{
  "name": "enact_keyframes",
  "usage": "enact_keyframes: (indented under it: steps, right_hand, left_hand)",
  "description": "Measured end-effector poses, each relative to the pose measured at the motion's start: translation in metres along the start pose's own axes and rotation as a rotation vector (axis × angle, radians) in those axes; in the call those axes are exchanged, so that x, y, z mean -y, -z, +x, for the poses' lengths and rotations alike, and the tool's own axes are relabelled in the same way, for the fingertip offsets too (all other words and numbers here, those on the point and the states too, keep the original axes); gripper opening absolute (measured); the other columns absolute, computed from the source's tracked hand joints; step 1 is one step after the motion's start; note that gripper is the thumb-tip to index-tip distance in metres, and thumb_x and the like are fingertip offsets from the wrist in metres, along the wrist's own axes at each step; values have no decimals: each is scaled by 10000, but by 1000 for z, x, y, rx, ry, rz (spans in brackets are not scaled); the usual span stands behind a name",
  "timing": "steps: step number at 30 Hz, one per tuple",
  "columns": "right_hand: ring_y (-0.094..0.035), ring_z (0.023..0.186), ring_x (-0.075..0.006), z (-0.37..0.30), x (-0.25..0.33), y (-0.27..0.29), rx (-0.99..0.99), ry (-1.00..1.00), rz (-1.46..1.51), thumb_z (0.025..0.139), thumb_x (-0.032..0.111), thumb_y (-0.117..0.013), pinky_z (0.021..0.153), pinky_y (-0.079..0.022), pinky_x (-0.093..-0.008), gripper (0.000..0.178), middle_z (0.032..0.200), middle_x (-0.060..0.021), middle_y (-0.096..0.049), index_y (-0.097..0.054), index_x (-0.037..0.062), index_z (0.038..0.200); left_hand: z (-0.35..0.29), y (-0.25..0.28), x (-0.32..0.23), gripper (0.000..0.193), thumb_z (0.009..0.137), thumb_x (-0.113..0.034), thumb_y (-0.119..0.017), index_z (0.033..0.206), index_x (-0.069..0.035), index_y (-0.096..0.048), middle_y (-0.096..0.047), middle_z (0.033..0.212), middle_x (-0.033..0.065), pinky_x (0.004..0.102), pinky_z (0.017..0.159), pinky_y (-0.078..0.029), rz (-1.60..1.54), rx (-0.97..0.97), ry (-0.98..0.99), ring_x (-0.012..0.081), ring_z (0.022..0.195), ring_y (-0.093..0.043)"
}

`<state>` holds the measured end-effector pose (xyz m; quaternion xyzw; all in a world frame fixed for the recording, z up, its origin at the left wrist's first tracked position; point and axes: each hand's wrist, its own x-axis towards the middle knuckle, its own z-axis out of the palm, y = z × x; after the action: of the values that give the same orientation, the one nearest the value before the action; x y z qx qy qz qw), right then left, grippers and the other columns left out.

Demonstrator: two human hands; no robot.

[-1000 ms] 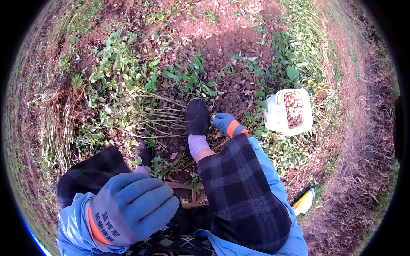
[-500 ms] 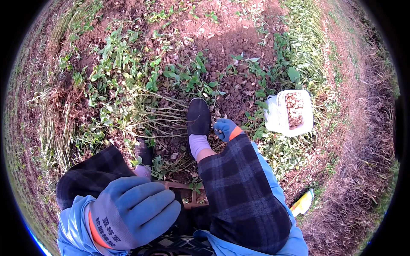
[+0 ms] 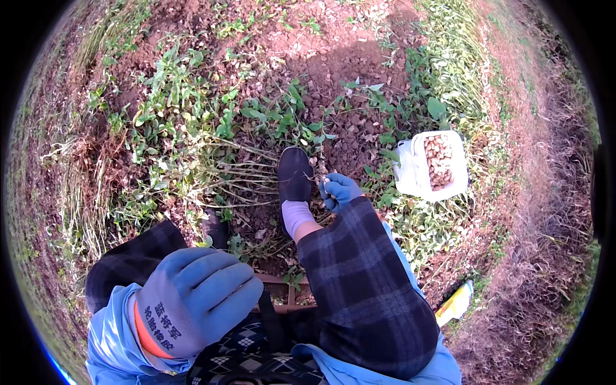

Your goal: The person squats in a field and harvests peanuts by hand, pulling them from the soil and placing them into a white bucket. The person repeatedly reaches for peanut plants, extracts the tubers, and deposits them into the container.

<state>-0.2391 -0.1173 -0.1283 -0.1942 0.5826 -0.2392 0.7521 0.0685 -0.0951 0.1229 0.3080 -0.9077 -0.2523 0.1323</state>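
Note:
My right hand [image 3: 340,191], in a blue coated glove, reaches down beside my dark shoe [image 3: 294,173]. Its fingers are closed around a few small pale pods, seemingly peanuts [image 3: 326,182], partly hidden by the glove. Over my left thigh lies my left hand [image 3: 204,296], gloved the same way, its fingers stretched out side by side and nothing visible in it; its palm side is hidden. To the right of the right hand stands a white plastic tub [image 3: 410,174] with many peanuts [image 3: 439,163] in it.
Pulled plants with long stems [image 3: 247,173] lie left of the shoe. A band of cut vines [image 3: 459,70] runs along the right, beside dry grass [image 3: 520,282]. A yellow and white packet [image 3: 454,304] lies at the lower right. Part of a brown frame [image 3: 292,292] shows between my legs.
My right hand has turned and lifted slightly, showing more of the pods at its fingertips. My left hand has drawn back a little toward the left.

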Motion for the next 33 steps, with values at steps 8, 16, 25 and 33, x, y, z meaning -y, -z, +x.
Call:
enact_keyframes:
  steps: [8,16,25,33]
  right_hand:
    - [-392,567,-40,-66,73,-75,467,174,-230,929,176,-458,502,-328,-195,177,710,28,-473,-538,43,1014]
    - [-575,667,-221,-75,86,-120,681,659,-681,910,176,-487,599,-434,-366,172,734,-81,-556,-520,30,993]
    - [-574,679,-315,-81,77,-102,612,972,-1147,848,176,-550,557,-440,-411,141,756,-110,-546,-511,58,915]
    - [-557,572,-299,-79,79,-105,448,1175,-1388,809,191,-547,479,-436,-410,168,695,-122,-511,-465,50,847]
  left_hand:
    - [20,-13,29,564,714,-88,-677,1221,20,-454,-533,1171,216,353,647,-527,-178,36,259,291,777,-644]
    - [31,-43,44,422,812,-132,-611,1202,-34,-486,-647,763,123,329,569,-478,-569,286,678,216,632,-630]
    - [34,-32,39,159,821,-202,-602,934,-92,-626,-609,716,121,405,551,-466,-216,437,274,329,648,-601]
    - [37,-20,46,184,778,-276,-635,819,-101,-599,-561,617,120,404,498,-447,-174,486,220,329,554,-568]
